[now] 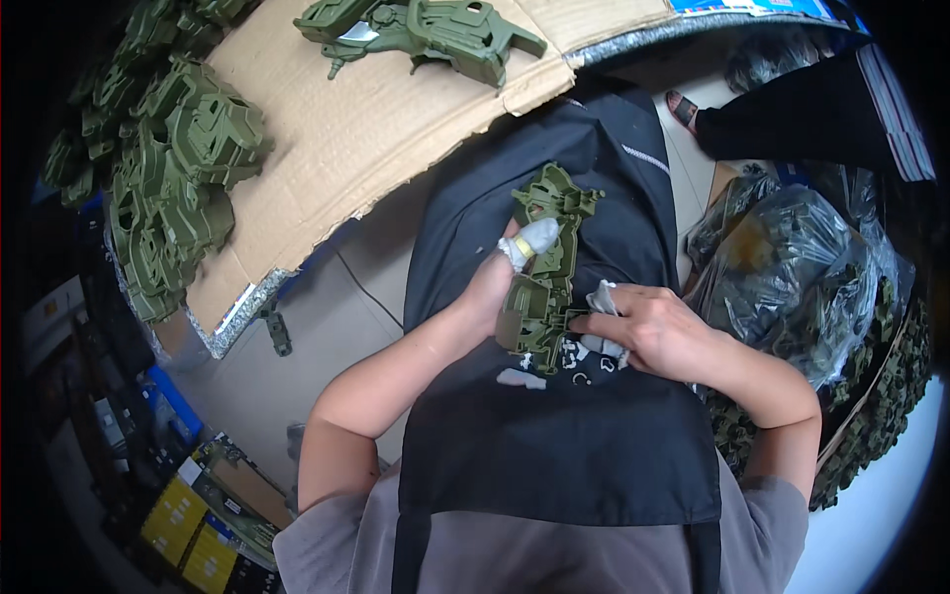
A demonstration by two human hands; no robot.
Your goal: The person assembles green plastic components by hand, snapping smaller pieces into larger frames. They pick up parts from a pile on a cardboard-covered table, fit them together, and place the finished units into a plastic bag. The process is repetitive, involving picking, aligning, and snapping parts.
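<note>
Olive-green moulded plastic part (542, 267), a flat openwork piece with ribs and cut-outs, is held upright over the black apron (554, 445) in the lap, well clear of the cardboard sheet (366, 129) that covers the bench. It is clamped by the left hand (490, 287) along its left edge, with the thumb, wrapped in a white fingertip cover (531, 241), pressed against the face of the part. The right hand (653, 332) is closed at the lower right edge of the part, the fingers curled around a small white cloth or pad (604, 297); whether a tool is also gripped there cannot be told. The part is judged to be light and stiff, but thin in its webs, so it is best taken by the thicker outer frame rather than the fine tabs at the top. Its matte surface is unlikely to be slippery. More green parts of the same kind are heaped at the left end of the bench (168, 168), and dark plastic bags (792, 267) stand to the right.
</note>
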